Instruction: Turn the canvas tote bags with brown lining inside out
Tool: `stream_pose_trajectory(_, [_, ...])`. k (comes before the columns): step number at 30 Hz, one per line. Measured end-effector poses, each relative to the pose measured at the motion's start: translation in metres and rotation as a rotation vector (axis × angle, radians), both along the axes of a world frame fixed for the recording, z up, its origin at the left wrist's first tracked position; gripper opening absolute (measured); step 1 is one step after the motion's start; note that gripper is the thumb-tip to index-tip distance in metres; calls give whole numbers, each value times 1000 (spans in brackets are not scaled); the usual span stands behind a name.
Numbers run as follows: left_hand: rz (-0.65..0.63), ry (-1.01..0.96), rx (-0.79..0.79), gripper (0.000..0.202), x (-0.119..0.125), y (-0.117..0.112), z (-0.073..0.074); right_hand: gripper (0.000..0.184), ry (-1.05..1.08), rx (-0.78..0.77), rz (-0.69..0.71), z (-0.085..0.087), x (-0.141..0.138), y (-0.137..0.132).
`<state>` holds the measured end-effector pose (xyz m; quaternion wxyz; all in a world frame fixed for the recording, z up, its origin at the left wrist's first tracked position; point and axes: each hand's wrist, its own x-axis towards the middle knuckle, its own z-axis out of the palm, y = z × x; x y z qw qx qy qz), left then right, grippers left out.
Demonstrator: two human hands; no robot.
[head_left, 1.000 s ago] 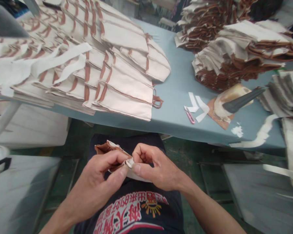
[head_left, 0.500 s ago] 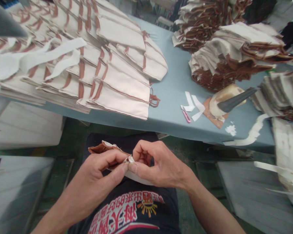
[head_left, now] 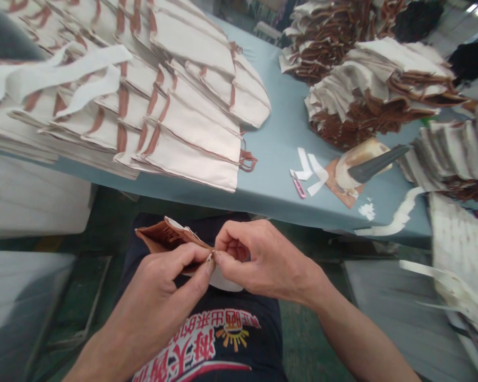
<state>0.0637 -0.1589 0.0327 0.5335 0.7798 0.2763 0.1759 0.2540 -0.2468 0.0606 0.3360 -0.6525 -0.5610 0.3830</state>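
Over my lap I hold a brown-and-cream fabric piece (head_left: 157, 236), folded like a pouch with its brown side showing at the left. My left hand (head_left: 169, 278) is closed, pinching its edge between thumb and forefinger. Against those fingertips, my right hand (head_left: 258, 257) pinches the same edge, its other fingers curled in. The exact spot between the fingertips is small and partly hidden. A pale curved part (head_left: 228, 281) shows below my right fingers; whether it belongs to the piece I cannot tell.
Beyond my lap stands a blue-grey table (head_left: 271, 204). Overlapping cream pieces with brown edging (head_left: 199, 140) cover its left side. To the right are stacked brown-and-cream pieces (head_left: 366, 101), a pink snipper (head_left: 298, 185), white strips (head_left: 317, 174) and a glue pot with a dark handle (head_left: 356, 164).
The brown side of the piece has opened more into view at the left. My right fingertips have shifted slightly up along the pinched edge. The whole view has moved a little.
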Motion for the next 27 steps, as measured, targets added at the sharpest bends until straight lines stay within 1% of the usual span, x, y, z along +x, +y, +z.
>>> stream_pose_trajectory(4, [6,14,12,29,4,0,2,16,-24,-40,38,5,3,2])
stream_pose_trajectory(7, [6,32,-41,30,6,1,1,17,15,-77,109,3,9,9])
stream_pose_trajectory(10, [50,66,-85,29,6,2,-4,13,178,-142,204,-6,18,17])
stream_pose_trajectory(12, [75,75,-124,29,4,3,-10,9,335,-229,263,-15,22,22])
stream_pose_trajectory(15, [34,66,-295,29,-1,6,-19,13,596,-352,350,-29,26,28])
stream_pose_trajectory(16, [18,56,-359,30,-3,8,-22,16,657,-367,374,-33,26,30])
stream_pose_trajectory(18, [3,42,-462,32,-6,10,-26,20,707,-357,395,-37,26,32])
stream_pose_trajectory(20, [-1,36,-515,35,-8,12,-27,20,702,-341,399,-38,26,33])
stream_pose_trajectory(22, [-10,63,-498,39,-9,13,-27,15,646,-329,390,-35,26,35])
stream_pose_trajectory(25, [-1,98,-347,44,-7,15,-24,9,444,-267,395,-30,27,37])
stream_pose_trajectory(27, [-7,107,-275,46,-5,16,-22,11,324,-198,428,-28,28,39])
